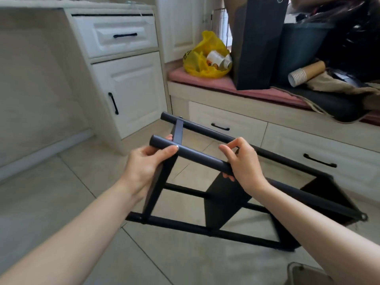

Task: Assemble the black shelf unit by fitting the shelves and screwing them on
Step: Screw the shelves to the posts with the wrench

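- Head view: black shelf unit point(224, 200), tipped on its side on the floor point(61, 192).
- My left hand point(144, 163): fingers wrapped round the upper tube point(199, 156), I judge to steady it.
- My right hand point(244, 161): fingers curled round the same tube.

The left hand point(148, 161) is wrapping the post point(197, 157), so its fingers point(169, 137) are hiding behind the tube, with only one tip peeking out beyond it. The right hand point(244, 161) is covering the post further along, its lower fingers are curling out of sight underneath, and the far post point(205, 131) is passing behind it. Right of both grips, the frame's end point(329, 202) is smearing into blur. Below the grips, a grey object point(304, 272) is running off the bottom edge, unidentifiable. Far above, the yellow bag point(205, 48) is showing print too small to read.
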Available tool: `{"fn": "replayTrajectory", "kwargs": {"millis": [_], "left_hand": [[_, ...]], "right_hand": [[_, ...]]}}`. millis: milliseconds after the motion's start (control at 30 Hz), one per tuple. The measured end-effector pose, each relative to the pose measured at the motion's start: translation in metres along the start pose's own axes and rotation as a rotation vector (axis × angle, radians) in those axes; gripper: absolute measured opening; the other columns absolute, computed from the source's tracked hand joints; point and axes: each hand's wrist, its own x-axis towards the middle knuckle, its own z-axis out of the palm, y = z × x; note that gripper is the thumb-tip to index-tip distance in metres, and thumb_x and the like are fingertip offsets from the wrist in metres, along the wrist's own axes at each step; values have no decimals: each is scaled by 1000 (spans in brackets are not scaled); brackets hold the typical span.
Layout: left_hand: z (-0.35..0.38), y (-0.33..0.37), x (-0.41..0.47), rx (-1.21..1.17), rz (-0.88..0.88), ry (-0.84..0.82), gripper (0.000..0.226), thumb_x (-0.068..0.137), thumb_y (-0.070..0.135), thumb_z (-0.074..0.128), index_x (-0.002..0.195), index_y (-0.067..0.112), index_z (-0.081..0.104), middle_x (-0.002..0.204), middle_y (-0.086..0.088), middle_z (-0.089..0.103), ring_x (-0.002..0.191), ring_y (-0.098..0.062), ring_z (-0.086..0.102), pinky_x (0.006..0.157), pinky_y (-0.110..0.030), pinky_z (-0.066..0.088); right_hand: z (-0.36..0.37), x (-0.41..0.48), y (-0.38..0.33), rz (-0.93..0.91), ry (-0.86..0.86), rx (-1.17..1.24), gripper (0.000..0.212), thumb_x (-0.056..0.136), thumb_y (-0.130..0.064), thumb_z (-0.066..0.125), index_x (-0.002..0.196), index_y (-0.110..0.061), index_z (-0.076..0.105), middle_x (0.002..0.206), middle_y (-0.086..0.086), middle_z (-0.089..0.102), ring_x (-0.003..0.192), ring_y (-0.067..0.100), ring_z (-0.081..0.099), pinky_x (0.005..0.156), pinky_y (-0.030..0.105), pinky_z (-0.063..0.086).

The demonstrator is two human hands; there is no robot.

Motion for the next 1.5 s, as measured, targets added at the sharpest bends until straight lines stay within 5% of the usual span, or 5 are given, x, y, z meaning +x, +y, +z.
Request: {"fn": "replayTrajectory", "kwargs": {"millis": [233,400,567,1067,1500], "left_hand": [[-17,-72,-16,-30,-110,-60,55,59,25,87,110,8,74,124,-2,72,117,-17,68,104,-32,45],[-24,-115,-30,86,-145,-66,63,58,29,88,111,1,72,125,5,72,115,-13,68,87,-17,54],[-31,-146,-46,141,-192,-36,59,52,32,91,102,6,76,123,9,73,112,-10,69,84,-12,53],[-40,-155,-64,539,-193,-145,37,60,31,91,94,23,78,115,25,71,109,3,67,97,-21,53],[-23,-119,-54,1430,-51,-543,22,79,67,35,78,45,34,68,9,51,61,-8,47,52,-27,27]], "right_hand": [[2,-26,51,-16,-17,-258,19,95,-43,56,99,-25,50,58,-2,63,46,6,64,42,16,44],[6,-40,85,14,-31,-422,22,93,-48,54,98,-27,51,57,-6,60,52,2,62,49,24,52],[6,-58,102,64,-83,-465,23,94,-48,55,97,-26,50,60,0,62,52,15,62,59,45,58],[2,-85,108,111,-251,-526,32,89,-58,43,96,-27,46,64,-2,68,54,11,65,66,43,58],[50,-38,90,-104,-310,-357,21,102,-42,38,99,-24,48,92,-12,62,72,-1,52,61,24,37]]}}
